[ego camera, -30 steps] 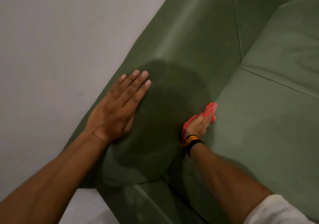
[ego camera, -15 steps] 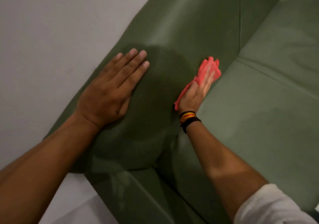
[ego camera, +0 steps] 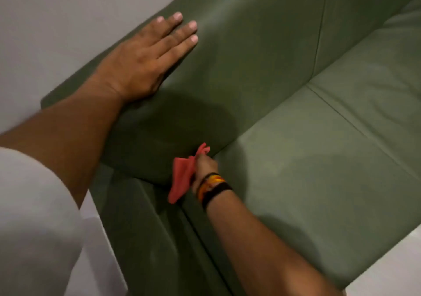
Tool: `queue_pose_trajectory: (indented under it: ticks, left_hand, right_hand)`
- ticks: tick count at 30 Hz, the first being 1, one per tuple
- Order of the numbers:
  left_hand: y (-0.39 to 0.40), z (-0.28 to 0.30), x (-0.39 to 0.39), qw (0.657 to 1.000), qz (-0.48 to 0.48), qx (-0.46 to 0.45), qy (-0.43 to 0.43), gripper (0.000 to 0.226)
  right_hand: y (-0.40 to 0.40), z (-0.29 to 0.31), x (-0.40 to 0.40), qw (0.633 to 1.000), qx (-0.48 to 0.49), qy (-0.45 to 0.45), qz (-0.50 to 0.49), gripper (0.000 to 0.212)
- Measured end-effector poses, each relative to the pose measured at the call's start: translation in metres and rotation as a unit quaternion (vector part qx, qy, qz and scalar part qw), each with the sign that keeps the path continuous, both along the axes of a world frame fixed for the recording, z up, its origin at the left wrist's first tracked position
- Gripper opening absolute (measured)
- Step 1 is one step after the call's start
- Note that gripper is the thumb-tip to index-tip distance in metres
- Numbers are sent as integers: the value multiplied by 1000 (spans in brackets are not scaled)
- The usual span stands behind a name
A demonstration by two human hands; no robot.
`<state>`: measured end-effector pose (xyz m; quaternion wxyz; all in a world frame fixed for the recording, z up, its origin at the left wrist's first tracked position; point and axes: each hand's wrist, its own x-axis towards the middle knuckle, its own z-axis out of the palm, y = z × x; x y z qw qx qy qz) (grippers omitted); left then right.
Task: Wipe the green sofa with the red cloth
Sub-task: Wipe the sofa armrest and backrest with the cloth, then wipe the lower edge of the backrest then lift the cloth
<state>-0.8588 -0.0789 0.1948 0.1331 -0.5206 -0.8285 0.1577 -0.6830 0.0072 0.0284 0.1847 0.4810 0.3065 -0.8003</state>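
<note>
The green sofa (ego camera: 319,159) fills most of the view, its armrest on the left and its seat cushions on the right. My left hand (ego camera: 145,58) lies flat, fingers spread, on top of the armrest. My right hand (ego camera: 205,168), with dark and orange bands at the wrist, grips the red cloth (ego camera: 184,177) low in the crease where the armrest's inner side meets the seat cushion. Part of the cloth hangs down to the left of the hand; the fingers are hidden behind it.
A pale wall (ego camera: 57,22) runs along the left behind the armrest. Light floor (ego camera: 398,273) shows at the lower right beyond the seat's front edge. A seam (ego camera: 355,124) divides two seat cushions. My white sleeve (ego camera: 34,227) covers the lower left.
My right hand has pulled the red cloth down and back along the armrest-seat crease toward the sofa's front. My left hand stays flat on the armrest while the view has shifted.
</note>
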Motion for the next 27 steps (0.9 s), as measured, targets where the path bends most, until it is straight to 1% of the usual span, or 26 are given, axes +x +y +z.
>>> queue_pose_trajectory:
  ticks: [2, 3, 4, 5, 6, 7, 8, 9, 10, 11, 13, 14, 15, 16, 17, 18, 20, 22, 23, 24, 25, 26, 27]
  left_hand:
    - [3, -1, 15, 998, 58, 18, -3, 57]
    - [11, -2, 27, 993, 109, 49, -4, 62]
    - [23, -6, 45, 980, 181, 86, -10, 69]
    - [39, -11, 67, 958, 260, 120, -17, 77]
    - [56, -19, 95, 930, 329, 159, -40, 80]
    - [70, -31, 125, 900, 372, 214, -77, 76]
    - [83, -42, 159, 860, 406, 282, -130, 66]
    - [94, -54, 193, 802, 440, 349, -203, 56]
    - [98, -65, 226, 733, 480, 390, -283, 54]
    - [102, -67, 262, 666, 509, 400, -370, 57]
    - [100, -64, 329, 538, 544, 372, -526, 68]
    - [94, -58, 357, 464, 555, 365, -585, 69]
    - [87, -52, 383, 392, 558, 384, -623, 60]
    - [79, -49, 409, 344, 555, 415, -633, 49]
    - [71, -47, 434, 318, 560, 449, -619, 41]
    - [63, -46, 459, 302, 570, 480, -595, 39]
    - [50, -45, 511, 270, 599, 530, -536, 45]
    - [37, -47, 570, 221, 624, 582, -473, 50]
    - [29, -49, 601, 196, 635, 602, -442, 48]
    - [22, -51, 635, 171, 646, 619, -413, 42]
    - [15, -56, 669, 147, 657, 635, -378, 35]
    - [7, -62, 705, 126, 671, 648, -339, 27]
    - [2, -68, 740, 103, 683, 658, -301, 20]
  right_hand:
    - [44, 1, 29, 985, -150, 81, 18, 32]
    - [64, 5, 42, 982, -166, 83, 37, 30]
    - [79, 11, 52, 982, -156, 84, 60, 28]
    - [96, 18, 62, 978, -174, 93, 71, 30]
    - [112, 25, 75, 974, -193, 100, 68, 34]
    - [125, 33, 90, 970, -204, 112, 76, 40]
    - [137, 39, 105, 965, -219, 119, 79, 46]
    - [148, 48, 117, 961, -231, 130, 81, 50]
    - [158, 56, 128, 958, -234, 135, 93, 53]
    - [167, 65, 142, 952, -249, 135, 114, 59]
    - [181, 81, 166, 927, -303, 125, 179, 68]
    - [186, 88, 179, 912, -327, 117, 218, 73]
    - [186, 95, 192, 893, -349, 115, 259, 78]
    - [185, 99, 207, 873, -372, 109, 296, 82]
    - [181, 101, 224, 854, -389, 96, 332, 85]
    - [175, 99, 242, 838, -401, 79, 362, 87]
    - [161, 95, 281, 818, -412, 33, 400, 87]
    - [150, 95, 318, 810, -406, -1, 424, 85]
    - [144, 99, 335, 807, -407, -11, 428, 83]
    - [136, 104, 353, 802, -401, -7, 443, 79]
    - [126, 111, 370, 795, -376, 16, 476, 72]
    - [113, 117, 391, 778, -330, 65, 531, 61]
    - [97, 121, 411, 748, -279, 118, 591, 48]
